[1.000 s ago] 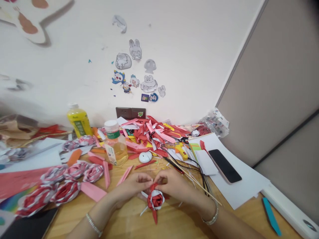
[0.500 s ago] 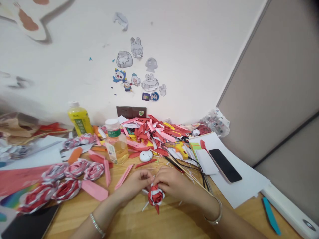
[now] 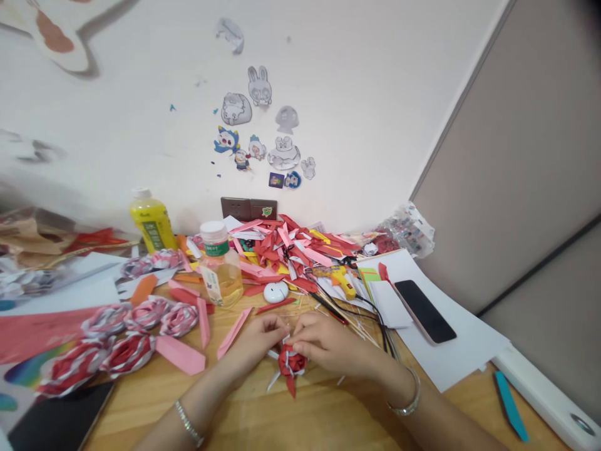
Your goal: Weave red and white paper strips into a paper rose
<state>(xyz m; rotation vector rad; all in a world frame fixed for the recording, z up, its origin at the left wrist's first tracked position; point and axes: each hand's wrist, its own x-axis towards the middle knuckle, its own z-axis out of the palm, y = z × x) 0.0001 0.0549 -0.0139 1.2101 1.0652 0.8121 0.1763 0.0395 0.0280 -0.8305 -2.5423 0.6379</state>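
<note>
a: head view, lower centre: what's there?

b: the flower [image 3: 293, 363], red paper with white edging, a red tip [image 3: 290, 385] hanging toward the bottom of the frame.

a: and the grip?

b: the left hand [image 3: 263, 338] pinches at its upper left edge. the right hand [image 3: 322, 341] has its fingers curled on the upper right of it. their fingertips nearly meet above it.

a: is it resting on the tabletop [image 3: 225, 416]?

b: can't tell; the hands hide too much.

a: what lies around?

b: left of frame, twisted rolls [image 3: 129, 354] in red, pink and white. just above the left hand, a pink strip [image 3: 234, 333]. higher up, a white case [image 3: 275, 292], with a jar [image 3: 221, 279] to its left and a yellow bottle [image 3: 153, 222] beyond.

a: centre and right?

b: a heap of folded paper [image 3: 286, 247] at centre, a glue gun [image 3: 344, 282] beside it, then a phone [image 3: 426, 311] on white sheets [image 3: 446, 363] at right.
</note>
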